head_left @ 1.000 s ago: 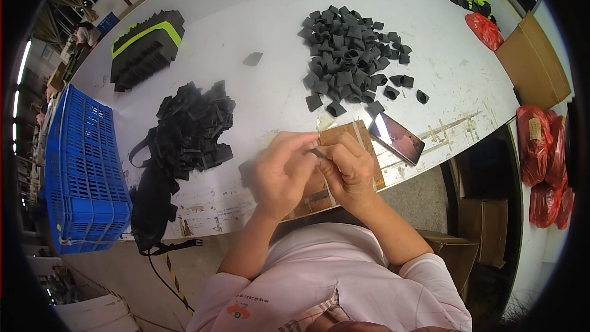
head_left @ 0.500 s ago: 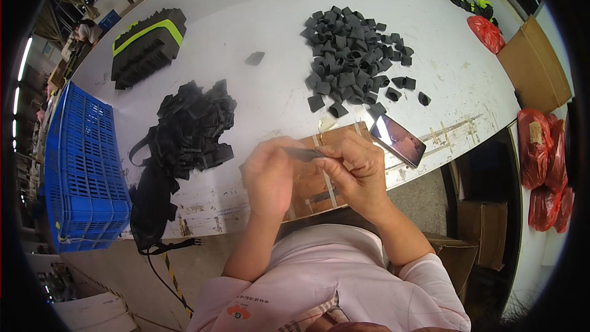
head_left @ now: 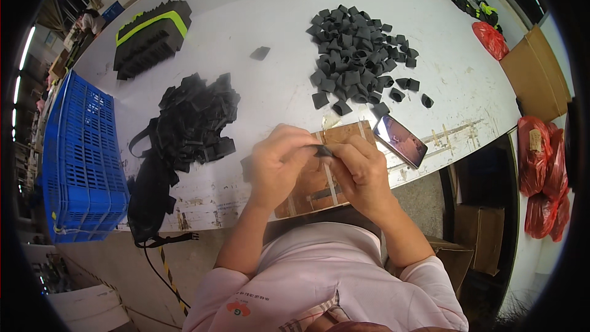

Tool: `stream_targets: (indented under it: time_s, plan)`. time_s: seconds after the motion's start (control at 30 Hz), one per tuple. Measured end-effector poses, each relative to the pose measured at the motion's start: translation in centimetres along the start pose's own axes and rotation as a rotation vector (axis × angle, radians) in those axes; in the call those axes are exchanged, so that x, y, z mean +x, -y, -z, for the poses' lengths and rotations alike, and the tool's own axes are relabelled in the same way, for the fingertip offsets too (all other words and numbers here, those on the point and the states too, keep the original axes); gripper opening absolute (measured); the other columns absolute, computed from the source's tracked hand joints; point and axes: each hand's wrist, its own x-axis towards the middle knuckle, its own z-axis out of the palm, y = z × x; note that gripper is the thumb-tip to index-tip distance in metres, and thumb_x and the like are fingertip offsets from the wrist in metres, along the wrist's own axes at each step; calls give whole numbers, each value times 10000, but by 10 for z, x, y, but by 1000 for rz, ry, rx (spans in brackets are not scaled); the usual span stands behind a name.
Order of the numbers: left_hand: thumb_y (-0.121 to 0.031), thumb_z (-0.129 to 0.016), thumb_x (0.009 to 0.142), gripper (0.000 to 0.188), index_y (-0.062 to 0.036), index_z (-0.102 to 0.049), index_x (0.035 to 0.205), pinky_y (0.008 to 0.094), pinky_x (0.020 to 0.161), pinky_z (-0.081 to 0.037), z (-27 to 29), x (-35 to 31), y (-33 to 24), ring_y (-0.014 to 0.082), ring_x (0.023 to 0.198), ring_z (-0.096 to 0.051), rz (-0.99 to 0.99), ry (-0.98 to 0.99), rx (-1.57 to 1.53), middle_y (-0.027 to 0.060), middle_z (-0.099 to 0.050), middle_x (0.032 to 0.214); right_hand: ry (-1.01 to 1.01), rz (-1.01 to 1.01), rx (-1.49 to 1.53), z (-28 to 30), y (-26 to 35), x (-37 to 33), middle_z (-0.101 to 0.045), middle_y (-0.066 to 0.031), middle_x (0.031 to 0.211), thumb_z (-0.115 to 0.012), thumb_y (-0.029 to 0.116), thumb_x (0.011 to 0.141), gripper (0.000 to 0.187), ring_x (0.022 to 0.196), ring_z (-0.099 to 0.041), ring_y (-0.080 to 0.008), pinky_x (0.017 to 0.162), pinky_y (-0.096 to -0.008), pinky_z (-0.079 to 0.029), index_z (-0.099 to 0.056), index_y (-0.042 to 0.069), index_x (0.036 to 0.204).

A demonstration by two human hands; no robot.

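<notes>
Between my two hands is a small dark grey fabric piece (head_left: 322, 150), bent over at the fingertips. My left hand (head_left: 279, 165) pinches its left end, and my right hand (head_left: 361, 172) pinches the right end. Both are held above a brown board (head_left: 307, 193) with pale strips across it, at the table's near edge. Fingers partly cover the piece, so its full shape is hidden. Beyond the board lies a heap of short dark grey fabric loops (head_left: 353, 55). A phone (head_left: 402, 140) rests just right of the board.
Left of my hands lies a tangle of black straps (head_left: 196, 123), beside a blue crate (head_left: 86, 160). Farther back are a stacked grey bundle with a yellow-green band (head_left: 153, 37) and one loose grey piece (head_left: 260, 53). A cardboard box (head_left: 536, 74) and red bags (head_left: 538, 166) stand right.
The fabric piece was stretched flatter between my hands and is now bent over. My left hand, blurred before, has come closer to the right one. The whole view has shifted slightly.
</notes>
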Motion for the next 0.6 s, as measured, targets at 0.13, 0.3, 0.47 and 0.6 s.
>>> stream_targets:
  time_s: [0.13,0.3,0.47,0.6]
  plan:
    - [28,-589,726,113,2,-607,835,258,647,-447,3,1,2,180,711,-570,-55,-88,142,93,-599,792,57,119,-29,10,-16,11,-501,-59,583,-651,80,719,92,513,-508,-185,428,-278,-378,-574,29,732]
    - [-72,-589,755,158,-10,-598,900,293,625,-461,42,-40,78,205,681,-591,359,-317,391,123,-612,770,-194,-479,539,27,-32,43,-537,-1,563,-523,303,862,320,473,-416,-38,429,-183,-316,-621,18,755]
    - [-100,-637,740,213,30,-581,899,324,639,-442,36,-54,98,228,691,-555,375,-237,983,106,-569,759,160,-624,618,-16,-24,-32,-532,-7,551,-577,243,837,266,509,-492,-74,456,-227,-382,-616,4,726]
    - [-73,-648,703,132,-10,-587,801,358,628,-433,47,-57,114,290,715,-549,510,-139,916,136,-544,760,529,-508,403,-41,-12,-45,-574,-45,587,-539,213,856,287,516,-519,-96,478,-260,-419,-595,-17,694]
